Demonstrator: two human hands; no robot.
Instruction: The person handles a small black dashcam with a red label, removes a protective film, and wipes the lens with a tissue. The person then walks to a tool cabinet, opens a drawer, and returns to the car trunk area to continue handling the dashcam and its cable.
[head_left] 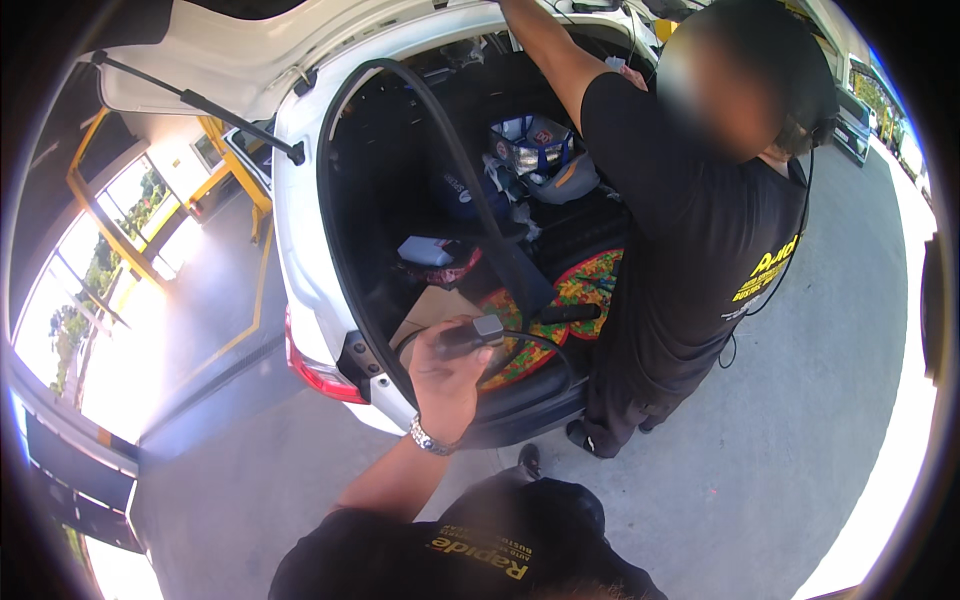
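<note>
My left hand (pixel 447 372), with a metal-band wristwatch (pixel 432 437) on its wrist, is closed round a small dark box-shaped device (pixel 470 337) with a square grey end. Its exact kind I cannot make out. A thin black cable (pixel 560 350) loops to the right beside it. The hand is in front of the open cargo area of a white car (pixel 300 190). Behind it, a loose black rubber seal (pixel 455 140) hangs in a long curve across the opening. My right hand is out of view.
A co-worker in a black shirt (pixel 690 210) stands close on the right, one arm raised toward the lifted tailgate (pixel 220 60). Inside lie a blue cooler bag (pixel 530 145), a grey cap-like item (pixel 565 180) and a colourful patterned mat (pixel 590 275). Yellow lift posts (pixel 235 170) stand left.
</note>
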